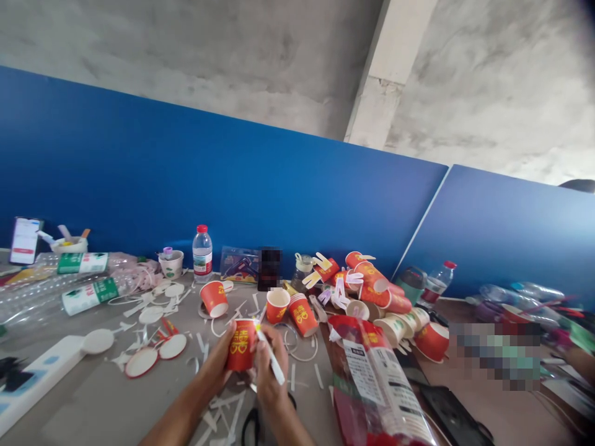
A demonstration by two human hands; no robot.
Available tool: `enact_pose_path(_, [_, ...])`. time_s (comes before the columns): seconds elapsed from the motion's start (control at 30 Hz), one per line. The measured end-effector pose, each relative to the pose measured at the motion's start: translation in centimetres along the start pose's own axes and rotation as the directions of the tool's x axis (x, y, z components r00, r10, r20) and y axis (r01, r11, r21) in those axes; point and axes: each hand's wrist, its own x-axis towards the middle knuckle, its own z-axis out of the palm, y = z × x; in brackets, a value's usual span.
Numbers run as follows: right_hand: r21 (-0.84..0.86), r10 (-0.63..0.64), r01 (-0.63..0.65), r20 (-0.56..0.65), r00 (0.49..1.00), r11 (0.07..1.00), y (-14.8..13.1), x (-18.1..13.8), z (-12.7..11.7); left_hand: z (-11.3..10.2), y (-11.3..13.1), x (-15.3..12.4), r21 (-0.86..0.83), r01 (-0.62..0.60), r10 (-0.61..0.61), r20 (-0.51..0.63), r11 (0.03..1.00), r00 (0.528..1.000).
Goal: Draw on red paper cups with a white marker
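My left hand [219, 362] is wrapped around a red paper cup [240, 345] with a yellow pattern, held just above the grey table [93, 402]. My right hand [264, 368] presses against the cup's right side and pinches a thin white pen-like stick [270, 356] that points at the cup's rim. Black scissors [251, 424] lie on the table under my wrists. White paper strips are scattered around both hands.
More red cups [214, 297] lie behind and to the right in a pile [381, 297]. A plastic sleeve of cups [376, 384] lies at the right. Water bottles [202, 254], white discs [98, 341], a power strip [37, 378] and a phone [24, 240] stand before the blue partition.
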Motion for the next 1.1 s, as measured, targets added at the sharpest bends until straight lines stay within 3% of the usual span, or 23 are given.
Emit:
enact_pose_path(0.17, [0.001, -0.004, 0.004, -0.132, 0.991, 1.000, -0.4, 1.3, -0.7, 0.3, 0.2, 0.1, -0.030, -0.006, 0.003, -0.101, 1.000, 0.995])
enact_pose_path(0.3, [-0.024, 0.022, -0.024, -0.090, 0.996, 0.999, -0.5, 1.5, -0.9, 0.2, 0.4, 0.1, -0.076, 0.019, -0.025, -0.078, 0.997, 0.997])
enact_pose_path(0.47, [-0.217, -0.111, 0.104, -0.023, 0.994, 0.971, 0.5, 0.7, -0.7, 0.8, 0.5, -0.5, -0.090, 0.030, -0.037, -0.078, 0.996, 0.996])
enact_pose_path(0.6, [-0.272, -0.103, 0.108, 0.034, 0.994, 0.956, 1.2, 0.3, -0.6, 1.3, 0.5, -0.6, -0.096, 0.004, -0.014, -0.107, 0.995, 0.994])
enact_pose_path(0.87, [-0.310, -0.127, 0.162, 0.129, 0.983, 0.937, 2.1, 0.3, -0.6, 1.1, 0.3, -0.8, -0.060, 0.062, -0.061, 0.008, 0.996, 0.998])
enact_pose_path(1.1, [-0.332, -0.199, 0.229, 0.122, 0.972, 0.915, 2.1, 0.6, -0.8, 0.4, -0.5, -0.7, 0.009, -0.083, 0.082, 0.069, 0.997, 0.994])
